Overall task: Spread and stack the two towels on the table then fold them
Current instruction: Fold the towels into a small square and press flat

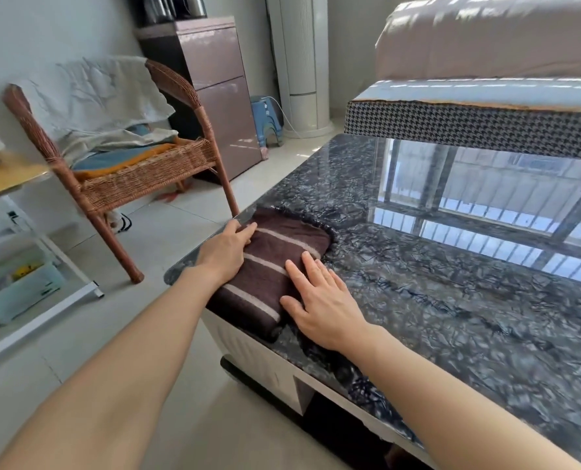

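Observation:
A folded dark brown towel bundle [275, 262] with pale stripes lies on the near left corner of the glossy dark marble table [452, 283]. I cannot tell whether it is one towel or two stacked. My left hand [226, 251] rests on the bundle's left edge, fingers curled over the fabric at the table's rim. My right hand [323, 300] lies flat, fingers apart, on the bundle's right edge and the tabletop beside it.
A wicker chair [112, 157] draped with cloth stands on the left floor. A sofa [485, 106] with a houndstooth edge borders the table's far side. A small wooden side table [7, 178] and storage box [21, 290] sit at far left.

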